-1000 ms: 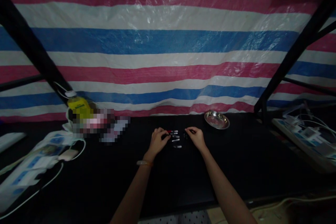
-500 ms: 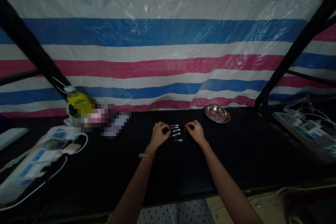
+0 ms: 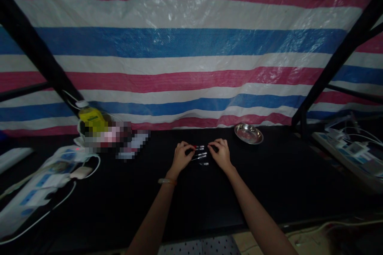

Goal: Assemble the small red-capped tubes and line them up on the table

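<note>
Several slim pieces with shiny, silvery ends (image 3: 202, 155) lie side by side on the black table; their exact kind is too small and dark to make out. My left hand (image 3: 181, 158) is closed in a pinch at the left end of the top piece, which shows some red (image 3: 196, 147). A bracelet (image 3: 167, 181) circles my left wrist. Facing it from the right, my right hand (image 3: 220, 154) has thumb and forefinger pinched close to the silvery ends. Whatever it may hold is too small to see.
A round metal dish (image 3: 249, 133) stands at the back right. Power strips with cables (image 3: 44, 181) lie on the left, with more on the right (image 3: 353, 147). A yellow bottle (image 3: 95, 118) stands at the back left, before a striped tarp (image 3: 191, 42).
My right hand has moved slightly left, closer to the silvery ends and my left hand. The upper pieces now sit closer together in view. The whole view has shifted slightly.
</note>
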`<action>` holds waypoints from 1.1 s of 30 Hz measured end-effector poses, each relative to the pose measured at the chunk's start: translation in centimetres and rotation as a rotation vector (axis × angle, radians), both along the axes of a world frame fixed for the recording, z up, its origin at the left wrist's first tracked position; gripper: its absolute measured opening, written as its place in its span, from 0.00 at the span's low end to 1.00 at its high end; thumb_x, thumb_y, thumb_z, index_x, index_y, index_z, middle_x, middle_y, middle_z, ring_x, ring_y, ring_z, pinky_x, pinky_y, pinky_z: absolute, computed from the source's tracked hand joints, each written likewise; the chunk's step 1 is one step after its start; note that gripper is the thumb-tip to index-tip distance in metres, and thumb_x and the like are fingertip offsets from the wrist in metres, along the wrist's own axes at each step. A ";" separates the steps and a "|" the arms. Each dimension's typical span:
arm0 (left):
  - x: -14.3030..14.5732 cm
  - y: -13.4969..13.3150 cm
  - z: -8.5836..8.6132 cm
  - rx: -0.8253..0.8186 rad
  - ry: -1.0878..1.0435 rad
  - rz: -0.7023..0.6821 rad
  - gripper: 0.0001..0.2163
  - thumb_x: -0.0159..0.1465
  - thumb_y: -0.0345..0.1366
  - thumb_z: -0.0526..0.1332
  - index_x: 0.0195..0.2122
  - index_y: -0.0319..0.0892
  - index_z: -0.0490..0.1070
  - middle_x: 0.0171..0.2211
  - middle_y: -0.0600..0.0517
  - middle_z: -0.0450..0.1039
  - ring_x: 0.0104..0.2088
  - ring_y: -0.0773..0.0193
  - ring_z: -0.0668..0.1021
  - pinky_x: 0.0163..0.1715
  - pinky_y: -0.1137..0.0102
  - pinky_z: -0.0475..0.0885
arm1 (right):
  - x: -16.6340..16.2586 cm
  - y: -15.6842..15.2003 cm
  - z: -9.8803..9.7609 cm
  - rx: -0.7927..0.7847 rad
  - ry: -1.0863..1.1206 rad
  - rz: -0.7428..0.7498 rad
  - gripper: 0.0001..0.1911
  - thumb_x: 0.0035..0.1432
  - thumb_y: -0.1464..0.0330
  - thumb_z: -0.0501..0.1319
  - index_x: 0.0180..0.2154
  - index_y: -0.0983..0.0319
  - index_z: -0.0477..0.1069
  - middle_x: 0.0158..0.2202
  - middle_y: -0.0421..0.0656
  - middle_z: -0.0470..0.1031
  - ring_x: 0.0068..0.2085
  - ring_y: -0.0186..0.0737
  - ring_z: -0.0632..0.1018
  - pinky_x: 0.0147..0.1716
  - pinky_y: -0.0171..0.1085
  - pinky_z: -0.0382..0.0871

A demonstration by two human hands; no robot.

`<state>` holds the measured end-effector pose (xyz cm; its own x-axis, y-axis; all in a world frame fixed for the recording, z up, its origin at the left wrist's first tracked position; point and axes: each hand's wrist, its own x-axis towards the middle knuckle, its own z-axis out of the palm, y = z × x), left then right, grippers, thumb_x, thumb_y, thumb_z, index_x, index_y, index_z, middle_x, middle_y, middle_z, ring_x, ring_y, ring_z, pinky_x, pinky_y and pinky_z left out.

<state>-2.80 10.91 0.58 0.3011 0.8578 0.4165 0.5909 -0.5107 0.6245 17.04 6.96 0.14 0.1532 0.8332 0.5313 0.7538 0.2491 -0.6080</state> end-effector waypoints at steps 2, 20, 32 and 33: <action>-0.1 0.4 -0.3 -0.010 -0.112 0.057 0.06 0.55 0.31 0.59 0.33 0.45 0.72 0.31 0.53 0.67 0.36 0.62 0.70 0.39 0.65 0.66 | -0.5 0.1 -0.1 0.000 -0.027 0.061 0.08 0.55 0.66 0.59 0.35 0.57 0.77 0.36 0.46 0.69 0.42 0.44 0.67 0.43 0.42 0.63; 0.4 0.6 -0.6 -0.121 -0.392 0.197 0.09 0.55 0.27 0.54 0.38 0.41 0.65 0.26 0.56 0.66 0.25 0.70 0.71 0.27 0.73 0.67 | -1.1 0.6 -0.7 -0.138 -0.031 0.044 0.09 0.49 0.68 0.62 0.34 0.55 0.77 0.38 0.44 0.66 0.42 0.45 0.65 0.43 0.42 0.60; 0.5 0.7 -1.0 -0.147 -0.453 0.217 0.09 0.56 0.28 0.55 0.39 0.41 0.65 0.27 0.55 0.66 0.26 0.69 0.71 0.28 0.73 0.67 | -0.6 1.2 -1.5 -0.101 0.035 0.074 0.06 0.51 0.63 0.64 0.33 0.55 0.77 0.37 0.44 0.69 0.42 0.44 0.67 0.43 0.42 0.59; 0.5 0.7 -1.0 -0.137 -0.467 0.235 0.08 0.57 0.29 0.55 0.39 0.41 0.65 0.28 0.55 0.66 0.26 0.69 0.71 0.29 0.73 0.67 | -0.5 1.2 -1.5 -0.071 0.073 0.077 0.07 0.51 0.63 0.63 0.32 0.56 0.77 0.37 0.44 0.70 0.43 0.44 0.67 0.44 0.42 0.59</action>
<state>-2.32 11.65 -0.42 -0.0955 0.9358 0.3394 0.3228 -0.2934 0.8999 16.51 8.19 -1.40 0.1230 0.8793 0.4602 0.6873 0.2590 -0.6786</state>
